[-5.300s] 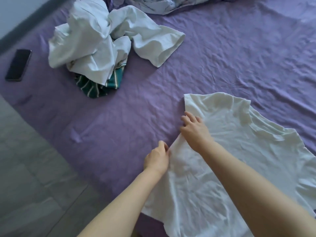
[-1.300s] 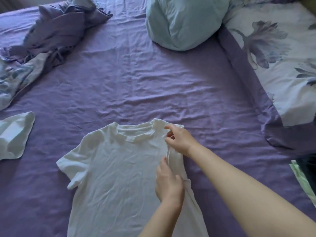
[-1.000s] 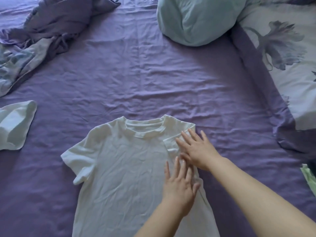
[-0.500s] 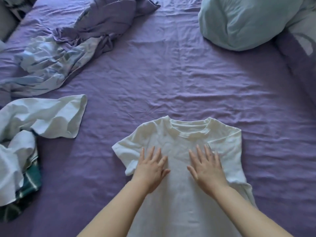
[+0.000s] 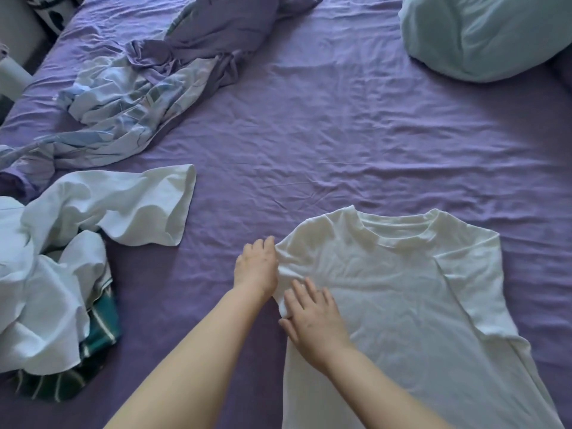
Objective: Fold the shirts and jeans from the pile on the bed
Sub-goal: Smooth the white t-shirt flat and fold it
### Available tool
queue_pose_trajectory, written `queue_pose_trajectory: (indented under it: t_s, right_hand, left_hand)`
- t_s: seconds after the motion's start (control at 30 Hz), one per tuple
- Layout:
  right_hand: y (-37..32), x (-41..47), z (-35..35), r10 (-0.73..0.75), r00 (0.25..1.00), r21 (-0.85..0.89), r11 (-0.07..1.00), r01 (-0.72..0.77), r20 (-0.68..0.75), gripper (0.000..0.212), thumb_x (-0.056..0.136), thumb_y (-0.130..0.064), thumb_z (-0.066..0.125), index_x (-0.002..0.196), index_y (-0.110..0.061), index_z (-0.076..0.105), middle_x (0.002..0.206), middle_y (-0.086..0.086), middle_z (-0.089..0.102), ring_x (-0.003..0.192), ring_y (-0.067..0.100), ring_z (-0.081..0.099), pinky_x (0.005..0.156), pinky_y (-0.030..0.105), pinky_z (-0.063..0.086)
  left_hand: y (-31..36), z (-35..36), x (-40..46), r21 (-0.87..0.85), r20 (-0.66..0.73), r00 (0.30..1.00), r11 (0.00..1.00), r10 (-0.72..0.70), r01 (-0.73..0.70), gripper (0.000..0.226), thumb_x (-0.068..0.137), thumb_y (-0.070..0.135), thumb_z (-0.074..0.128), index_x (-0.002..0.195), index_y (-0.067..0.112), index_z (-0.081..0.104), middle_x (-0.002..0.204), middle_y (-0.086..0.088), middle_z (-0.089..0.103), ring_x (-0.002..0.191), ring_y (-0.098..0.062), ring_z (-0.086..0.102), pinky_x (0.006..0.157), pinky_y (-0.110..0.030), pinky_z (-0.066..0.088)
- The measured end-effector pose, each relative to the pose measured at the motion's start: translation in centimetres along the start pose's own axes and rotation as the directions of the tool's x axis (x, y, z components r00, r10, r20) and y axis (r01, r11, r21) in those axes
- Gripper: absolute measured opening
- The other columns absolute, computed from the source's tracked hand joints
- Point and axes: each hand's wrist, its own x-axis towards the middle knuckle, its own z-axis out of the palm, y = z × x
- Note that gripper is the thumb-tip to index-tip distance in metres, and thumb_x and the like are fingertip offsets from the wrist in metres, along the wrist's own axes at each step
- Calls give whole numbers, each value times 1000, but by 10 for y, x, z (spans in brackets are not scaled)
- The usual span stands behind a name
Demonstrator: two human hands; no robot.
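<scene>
A white T-shirt [image 5: 402, 292] lies flat, front up, on the purple bed sheet [image 5: 325, 128], collar away from me. Its right sleeve is folded inward over the chest. My left hand [image 5: 255, 267] sits at the shirt's left sleeve with curled fingers gripping the sleeve edge. Just below it, my right hand [image 5: 312, 318] presses flat on the shirt near the left armpit, fingers straight. The pile [image 5: 52, 274] of crumpled white garments lies at the left, with a green striped garment [image 5: 102, 332] under it.
A crumpled purple and floral duvet [image 5: 139, 78] lies at the upper left. A light blue pillow [image 5: 489, 35] sits at the top right. Bare purple sheet stretches between the shirt and the pillow.
Both hands left the shirt's chest and moved to its left side. My left hand now grips the left sleeve; my right hand presses beside it. The view shifted left.
</scene>
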Motion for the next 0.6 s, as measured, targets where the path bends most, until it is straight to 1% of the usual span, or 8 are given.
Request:
queue_pose_trajectory:
  t_s: [0.07,0.17,0.23,0.3,0.4,0.5,0.53,0.6]
  right_hand:
    - [-4,2,6,-22,1000,-30,999,22,-1,51,68,-55,59,105,-21,70,118,1,66,112,25,61,83,47,53]
    - [-1,2,3,-33,999,34,999,34,-29,53,75,-49,40,111,-23,68,118,-3,67,111,20,62,81,43,55]
    - [7,3,-6,-23,996,93,995,31,-90,51,79,-42,36,112,-20,68,118,-3,66,109,16,63,80,38,56]
    - [22,7,-18,-4,990,217,976,35,-141,60,82,-41,27,126,-15,59,132,1,57,122,17,55,97,34,46]
    - [46,17,-43,134,976,467,883,-38,-174,56,92,-33,26,142,-8,36,149,9,35,139,19,30,113,27,18]
    - [71,23,-65,262,947,553,824,-120,-184,48,95,-5,37,142,-6,34,150,11,32,139,22,29,111,25,18]
    - [79,23,-70,279,945,552,822,-141,-174,50,93,-2,36,143,-7,33,151,10,32,139,22,29,112,26,19]
    - [93,19,-71,284,948,503,846,-176,-145,52,92,-2,35,144,-9,32,152,8,29,141,21,26,115,30,20]
  left_hand:
    - [0,-6,6,46,35,999,999,-23,21,52,94,28,49,141,16,30,132,-7,45,120,-27,42,97,-36,35]
    - [4,-18,8,84,35,999,996,-37,34,33,91,31,48,119,15,53,124,-7,53,117,-28,42,96,-36,34]
    - [8,-25,6,-37,16,998,997,-62,62,29,87,32,48,106,13,57,116,-7,56,110,-28,47,89,-36,37]
    - [15,-36,2,-267,52,988,951,-149,157,24,84,34,50,97,15,56,106,-5,61,99,-25,54,76,-32,40]
    - [34,-51,-4,-583,169,970,776,-175,241,15,79,35,56,83,21,55,85,1,65,75,-22,65,67,-29,49]
    - [64,-51,-17,-857,345,938,411,9,311,16,90,28,52,96,16,60,85,-2,59,59,-21,64,58,-34,54]
    - [72,-46,-20,-861,335,941,420,46,286,20,93,22,45,105,14,60,94,-6,59,67,-23,65,60,-36,55]
    - [79,-31,-25,-703,189,976,709,105,60,34,93,11,38,121,13,56,115,-9,59,96,-26,63,79,-40,54]
